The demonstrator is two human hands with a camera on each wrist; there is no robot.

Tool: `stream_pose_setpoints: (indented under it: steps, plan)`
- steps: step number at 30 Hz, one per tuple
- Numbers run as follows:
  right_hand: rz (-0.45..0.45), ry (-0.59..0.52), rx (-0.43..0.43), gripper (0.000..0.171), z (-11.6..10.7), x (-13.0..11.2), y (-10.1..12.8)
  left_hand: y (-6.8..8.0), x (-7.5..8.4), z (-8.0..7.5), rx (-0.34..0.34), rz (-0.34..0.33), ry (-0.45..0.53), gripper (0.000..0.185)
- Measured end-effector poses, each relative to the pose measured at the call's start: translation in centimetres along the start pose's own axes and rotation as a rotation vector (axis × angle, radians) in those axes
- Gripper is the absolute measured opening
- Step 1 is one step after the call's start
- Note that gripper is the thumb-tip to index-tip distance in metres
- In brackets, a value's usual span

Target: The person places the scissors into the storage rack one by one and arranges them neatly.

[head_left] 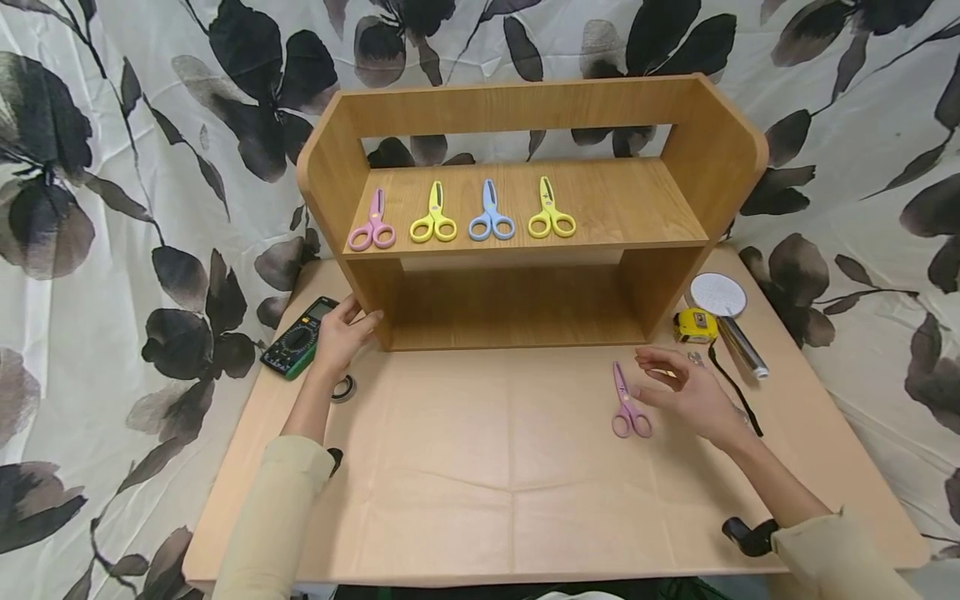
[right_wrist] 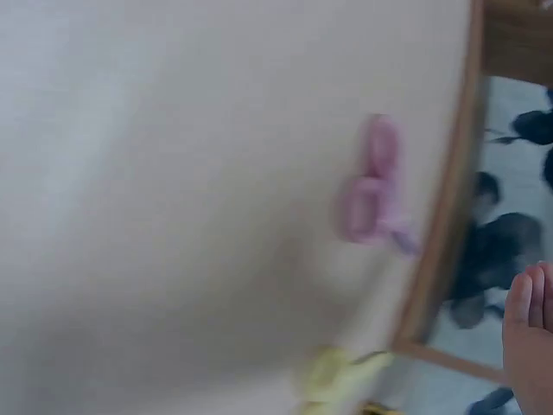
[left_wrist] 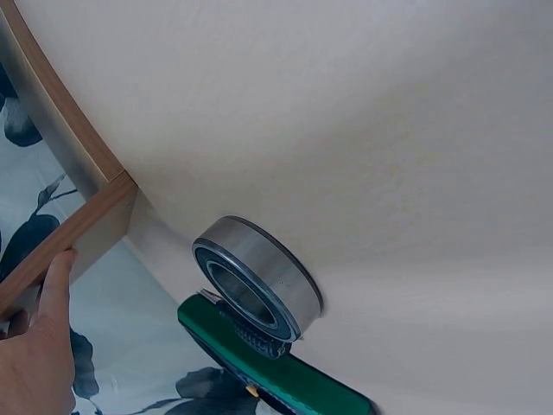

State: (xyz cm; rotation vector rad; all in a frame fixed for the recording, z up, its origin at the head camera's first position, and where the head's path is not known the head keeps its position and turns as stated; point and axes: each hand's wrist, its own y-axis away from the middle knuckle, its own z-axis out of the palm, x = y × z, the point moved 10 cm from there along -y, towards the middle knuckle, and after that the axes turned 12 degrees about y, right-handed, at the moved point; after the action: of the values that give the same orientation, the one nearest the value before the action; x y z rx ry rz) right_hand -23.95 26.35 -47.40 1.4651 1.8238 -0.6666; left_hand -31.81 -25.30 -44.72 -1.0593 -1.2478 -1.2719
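My left hand (head_left: 342,337) touches the lower left side of a wooden shelf (head_left: 517,308); in the left wrist view a finger (left_wrist: 57,290) lies against the board's edge. Above the table, just right of pink scissors (head_left: 628,408), hovers my right hand (head_left: 693,396), fingers slightly bent and holding nothing. The pink scissors lie blades away from me and appear blurred in the right wrist view. Yellow scissors (right_wrist: 333,372) show near that view's bottom, mostly hidden by the hand in the head view. On the upper tier stand pink (head_left: 372,225), yellow (head_left: 434,217), blue (head_left: 491,215) and more yellow scissors (head_left: 551,212).
A multimeter (head_left: 298,337) and a metal bearing (left_wrist: 259,277) lie by my left arm. Right of the shelf are a yellow tape measure (head_left: 695,325), a round white disc (head_left: 717,294), a silver cylinder (head_left: 742,347) and a black strap (head_left: 735,387). Floral cloth (head_left: 112,350) surrounds the table (head_left: 480,517).
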Motion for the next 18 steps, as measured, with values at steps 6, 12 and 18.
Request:
stream_pose_setpoints:
  steps: [6, 12, 18]
  plan:
    - [0.077, -0.004, -0.08, 0.073, 2.2, 3.9, 1.5, -0.9, -1.2, -0.4, 0.0, 0.016, -0.016, 0.069]
    - [0.145, -0.014, -0.112, 0.078, 3.8, 5.7, 2.5, -1.5, -1.8, -0.9, 0.002, 0.047, -0.033, 0.07]
    - [0.14, 0.013, -0.092, 0.076, 4.5, 6.6, 2.4, -1.1, -1.4, -0.7, 0.004, 0.038, -0.026, 0.069]
